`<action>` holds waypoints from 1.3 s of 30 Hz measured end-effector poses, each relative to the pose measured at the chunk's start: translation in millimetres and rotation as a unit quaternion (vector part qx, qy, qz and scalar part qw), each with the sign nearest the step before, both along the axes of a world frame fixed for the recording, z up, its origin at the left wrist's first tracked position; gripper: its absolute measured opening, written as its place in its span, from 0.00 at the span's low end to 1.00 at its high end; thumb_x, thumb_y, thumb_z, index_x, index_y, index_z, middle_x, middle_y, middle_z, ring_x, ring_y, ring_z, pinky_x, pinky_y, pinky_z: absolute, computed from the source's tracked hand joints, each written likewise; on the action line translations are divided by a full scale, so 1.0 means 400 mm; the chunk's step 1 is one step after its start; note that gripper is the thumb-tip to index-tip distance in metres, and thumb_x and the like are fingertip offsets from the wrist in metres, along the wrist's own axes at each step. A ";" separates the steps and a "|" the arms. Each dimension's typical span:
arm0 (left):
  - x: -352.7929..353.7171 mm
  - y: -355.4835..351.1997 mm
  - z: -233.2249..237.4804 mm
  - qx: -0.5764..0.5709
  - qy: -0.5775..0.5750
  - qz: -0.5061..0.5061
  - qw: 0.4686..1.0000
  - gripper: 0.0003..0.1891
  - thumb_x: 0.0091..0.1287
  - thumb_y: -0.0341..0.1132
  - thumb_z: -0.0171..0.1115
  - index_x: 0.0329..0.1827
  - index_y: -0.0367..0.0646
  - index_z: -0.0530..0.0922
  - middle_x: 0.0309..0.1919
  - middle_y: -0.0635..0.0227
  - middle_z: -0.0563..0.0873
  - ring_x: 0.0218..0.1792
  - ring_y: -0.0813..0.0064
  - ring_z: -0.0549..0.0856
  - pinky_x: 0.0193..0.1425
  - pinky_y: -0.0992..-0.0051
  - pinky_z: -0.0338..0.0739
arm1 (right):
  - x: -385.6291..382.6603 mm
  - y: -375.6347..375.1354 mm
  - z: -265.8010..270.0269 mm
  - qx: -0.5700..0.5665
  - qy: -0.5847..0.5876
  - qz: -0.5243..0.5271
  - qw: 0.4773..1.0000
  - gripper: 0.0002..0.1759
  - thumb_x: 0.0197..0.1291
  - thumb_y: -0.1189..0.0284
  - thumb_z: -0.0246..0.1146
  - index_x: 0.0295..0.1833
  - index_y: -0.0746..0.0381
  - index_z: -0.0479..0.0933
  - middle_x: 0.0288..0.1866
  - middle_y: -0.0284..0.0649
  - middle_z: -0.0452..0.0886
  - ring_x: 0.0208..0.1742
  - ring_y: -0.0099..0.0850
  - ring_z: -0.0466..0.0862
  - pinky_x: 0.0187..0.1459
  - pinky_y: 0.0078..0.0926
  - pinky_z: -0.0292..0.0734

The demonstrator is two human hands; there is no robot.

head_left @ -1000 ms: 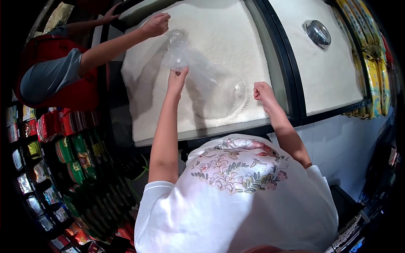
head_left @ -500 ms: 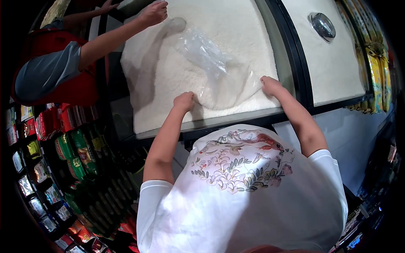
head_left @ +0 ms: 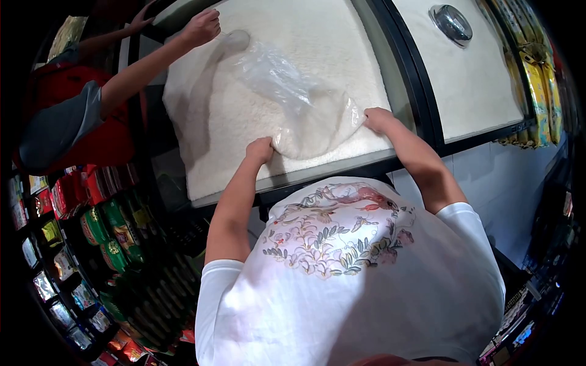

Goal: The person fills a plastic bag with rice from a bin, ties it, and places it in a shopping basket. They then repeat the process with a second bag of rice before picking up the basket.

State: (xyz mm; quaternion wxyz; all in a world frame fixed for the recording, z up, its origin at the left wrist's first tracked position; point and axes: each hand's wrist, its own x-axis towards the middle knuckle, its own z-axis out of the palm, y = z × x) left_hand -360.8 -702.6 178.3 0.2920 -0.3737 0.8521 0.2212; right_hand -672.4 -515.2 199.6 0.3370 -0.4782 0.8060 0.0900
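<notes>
Bag (head_left: 305, 107), clear plastic, head view: it lies across the rice (head_left: 213, 134) in the near bin (head_left: 420, 104), wide end toward the person. Left hand (head_left: 260, 149) is fisted on that end's left edge, fingers curled tight over the film. Right hand (head_left: 378, 119) is clenched on the right edge, with the plastic stretched between the two. Co-worker's hand (head_left: 201, 27) is at the bag's far end; whether it touches the bag, cannot tell. Metal bowl (head_left: 452, 23) sits in the next bin. Packets (head_left: 91, 219) fill the shelves at left.

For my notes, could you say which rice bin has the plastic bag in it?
The left bin holds the bag; the right bin has a metal bowl.
</notes>
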 end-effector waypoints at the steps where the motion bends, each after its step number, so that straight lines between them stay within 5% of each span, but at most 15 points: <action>1: 0.005 -0.003 -0.011 0.009 0.015 0.000 1.000 0.13 0.55 0.35 0.47 0.40 0.47 0.76 0.39 0.59 0.81 0.43 0.60 0.79 0.46 0.65 0.73 | 0.001 -0.003 0.001 0.000 -0.001 -0.001 1.000 0.13 0.53 0.66 0.53 0.40 0.60 0.77 0.42 0.44 0.78 0.46 0.40 0.77 0.45 0.36 0.71; 8: 0.020 -0.025 0.019 0.098 0.070 0.028 0.992 0.12 0.56 0.39 0.48 0.39 0.47 0.77 0.38 0.56 0.81 0.42 0.57 0.78 0.45 0.64 0.72 | 0.012 -0.032 0.007 -0.030 -0.042 0.030 0.998 0.16 0.54 0.60 0.50 0.39 0.57 0.77 0.41 0.40 0.79 0.45 0.40 0.77 0.45 0.35 0.71; 11: 0.044 -0.036 0.091 0.185 0.114 0.073 0.973 0.12 0.58 0.40 0.51 0.36 0.43 0.76 0.31 0.59 0.81 0.35 0.64 0.79 0.39 0.69 0.72 | 0.017 -0.035 0.074 -0.066 -0.080 0.022 0.994 0.15 0.53 0.60 0.50 0.35 0.58 0.77 0.36 0.41 0.79 0.41 0.41 0.78 0.42 0.35 0.71; 13: 0.055 -0.033 0.144 0.265 0.180 0.167 0.932 0.10 0.60 0.38 0.51 0.31 0.39 0.75 0.23 0.74 0.76 0.26 0.82 0.73 0.34 0.80 0.68 | 0.013 -0.032 0.106 -0.093 -0.111 0.014 0.989 0.15 0.53 0.61 0.51 0.32 0.60 0.77 0.33 0.41 0.80 0.37 0.41 0.78 0.40 0.35 0.71; 16: 0.064 -0.031 0.255 0.288 0.245 0.228 0.898 0.10 0.61 0.37 0.51 0.27 0.41 0.74 0.21 0.76 0.74 0.25 0.83 0.70 0.33 0.81 0.64 | 0.003 -0.027 0.149 -0.152 -0.219 -0.045 0.963 0.13 0.52 0.64 0.52 0.26 0.62 0.74 0.23 0.39 0.76 0.27 0.34 0.75 0.33 0.30 0.68; 21: 0.091 -0.069 0.370 0.304 0.344 0.297 0.837 0.10 0.61 0.39 0.52 0.25 0.43 0.73 0.20 0.76 0.73 0.24 0.84 0.68 0.31 0.84 0.61 | -0.052 -0.047 0.274 -0.282 -0.404 -0.237 0.837 0.14 0.54 0.67 0.52 0.19 0.61 0.66 0.16 0.28 0.64 0.20 0.16 0.61 0.24 0.16 0.58; 24: 0.078 -0.096 0.366 0.304 0.399 0.324 0.802 0.11 0.61 0.38 0.51 0.24 0.44 0.72 0.20 0.76 0.72 0.23 0.84 0.67 0.33 0.83 0.62 | -0.068 -0.077 0.301 -0.346 -0.450 -0.307 0.764 0.12 0.55 0.68 0.51 0.20 0.59 0.65 0.16 0.26 0.62 0.19 0.16 0.59 0.23 0.15 0.55; 27: 0.035 -0.118 0.288 0.307 0.500 0.437 0.682 0.09 0.63 0.38 0.50 0.27 0.45 0.69 0.19 0.74 0.69 0.24 0.81 0.71 0.39 0.79 0.69 | -0.097 -0.116 0.227 -0.373 -0.486 -0.370 0.699 0.10 0.54 0.68 0.53 0.23 0.59 0.67 0.18 0.26 0.64 0.19 0.16 0.61 0.23 0.14 0.58; 32: 0.008 -0.116 0.195 0.213 0.473 0.515 0.683 0.12 0.64 0.43 0.51 0.39 0.43 0.70 0.27 0.73 0.73 0.28 0.80 0.74 0.40 0.77 0.71 | -0.068 -0.112 0.123 -0.306 -0.369 -0.445 0.756 0.10 0.52 0.68 0.58 0.36 0.62 0.70 0.26 0.30 0.71 0.23 0.17 0.68 0.28 0.14 0.66; 35: 0.018 -0.078 0.199 0.106 0.459 0.499 0.727 0.17 0.62 0.40 0.55 0.49 0.40 0.69 0.35 0.70 0.74 0.32 0.80 0.74 0.41 0.76 0.71 | -0.043 -0.067 0.092 -0.341 -0.297 -0.429 0.782 0.21 0.49 0.71 0.61 0.50 0.64 0.68 0.37 0.34 0.72 0.28 0.21 0.71 0.33 0.18 0.70; 37: 0.037 -0.062 0.182 -0.016 0.398 0.370 0.839 0.24 0.58 0.35 0.59 0.57 0.42 0.66 0.43 0.66 0.74 0.37 0.77 0.75 0.43 0.76 0.72 | -0.043 -0.042 0.057 -0.384 -0.243 -0.371 0.810 0.20 0.49 0.71 0.61 0.49 0.62 0.69 0.38 0.35 0.73 0.29 0.22 0.72 0.33 0.19 0.70; 39: 0.041 -0.030 0.172 -0.065 0.376 0.281 0.881 0.25 0.55 0.33 0.60 0.57 0.43 0.66 0.45 0.63 0.73 0.39 0.71 0.75 0.46 0.73 0.71 | -0.026 -0.047 0.090 -0.427 -0.186 -0.308 0.830 0.19 0.48 0.71 0.62 0.48 0.61 0.70 0.39 0.36 0.74 0.29 0.23 0.72 0.33 0.19 0.70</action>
